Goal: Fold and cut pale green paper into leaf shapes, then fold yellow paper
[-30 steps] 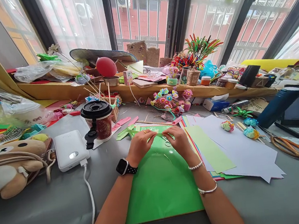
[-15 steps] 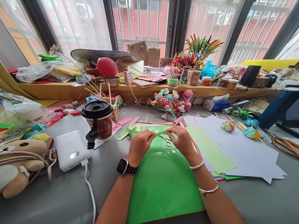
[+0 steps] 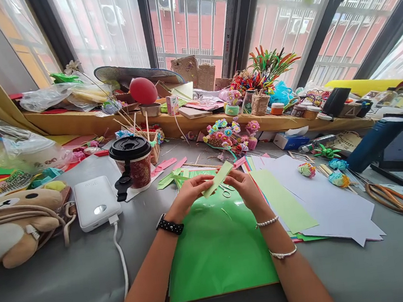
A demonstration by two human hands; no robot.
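A pale green paper strip (image 3: 219, 178) is held aslant above a bright green sheet (image 3: 220, 255). My left hand (image 3: 189, 195) pinches its lower left end between thumb and fingers. At the strip's right side, the fingers of my right hand (image 3: 244, 188) are closed on its edge. Under the hands, a small pair of scissors (image 3: 226, 194) lies on the green sheet, its blades partly hidden. Beyond my left hand are folded light green strips (image 3: 168, 179) and pink strips (image 3: 165, 165).
On the left stand a lidded paper cup (image 3: 136, 170), a white power bank (image 3: 96, 201) with a cable, and a plush bear (image 3: 17, 225). White sheets (image 3: 332, 194) and a light green sheet (image 3: 283, 200) lie right. Craft flowers (image 3: 226, 133) sit at the back, below a cluttered ledge.
The strip, held level and narrow before, is now turned with its broad face showing and its right end raised. Both wrists have rotated slightly.
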